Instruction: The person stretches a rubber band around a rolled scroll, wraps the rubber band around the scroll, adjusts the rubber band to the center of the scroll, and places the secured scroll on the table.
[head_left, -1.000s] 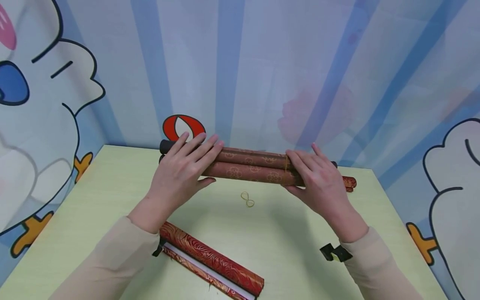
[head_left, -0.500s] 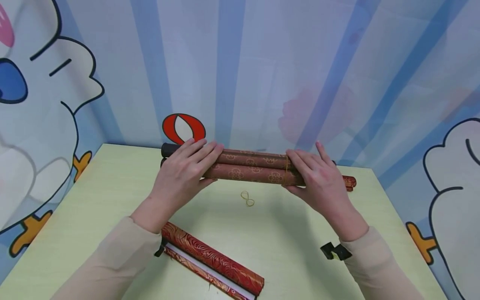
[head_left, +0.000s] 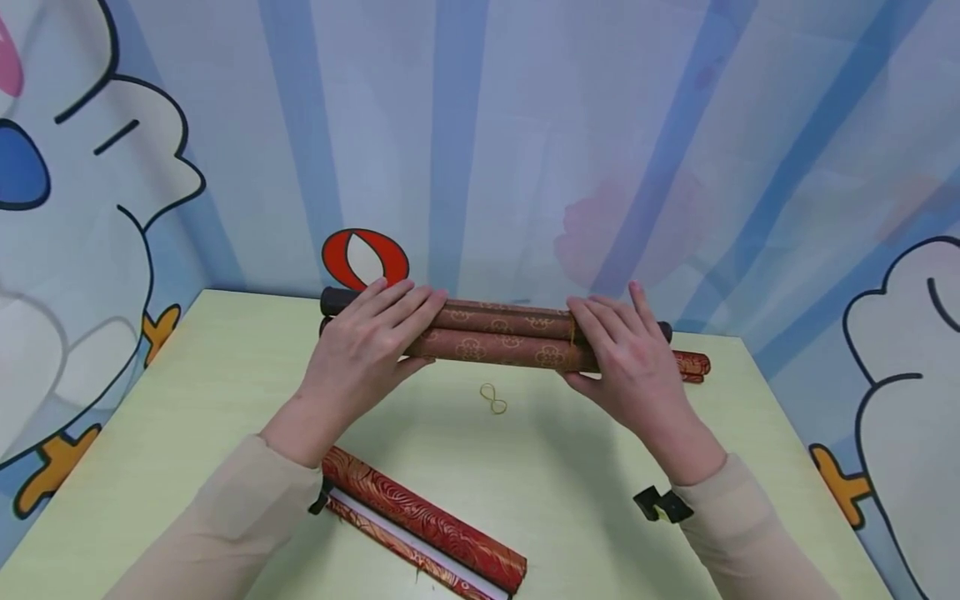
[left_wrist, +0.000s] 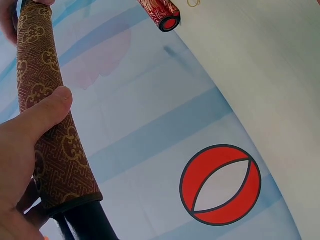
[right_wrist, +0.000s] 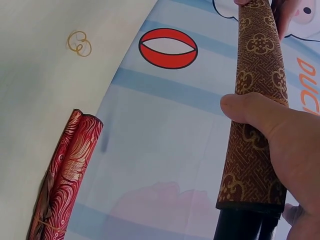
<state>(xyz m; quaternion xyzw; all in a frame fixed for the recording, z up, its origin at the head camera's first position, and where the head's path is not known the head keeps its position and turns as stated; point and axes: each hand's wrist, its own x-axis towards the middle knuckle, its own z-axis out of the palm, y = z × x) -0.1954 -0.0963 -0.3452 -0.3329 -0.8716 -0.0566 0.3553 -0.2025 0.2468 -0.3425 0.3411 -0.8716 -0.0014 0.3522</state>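
Note:
A brown scroll (head_left: 502,346) with gold flower patterns, rolled up as two rolls side by side, is held level above the table. Black knobs stick out at its ends. My left hand (head_left: 367,342) grips it near the left end, thumb (left_wrist: 52,107) on the near side. Near the other end, my right hand (head_left: 630,358) grips it the same way, its thumb (right_wrist: 245,106) pressed against the brown cloth. A thin yellow band (head_left: 573,330) circles the scroll beside my right fingers. Below, a loose yellow band (head_left: 493,398) lies twisted into a figure eight on the table.
A red and gold scroll (head_left: 435,517), slightly unrolled with a white strip showing, lies on the pale table (head_left: 187,400) near its front. Another red scroll (right_wrist: 75,160) lies at the back right, partly behind my right hand. A printed backdrop (head_left: 510,167) rises behind the table.
Since one second ago my left fingers and the scroll's left end have dropped slightly. My right hand has shifted a little left along the scroll, so more of the right black knob shows.

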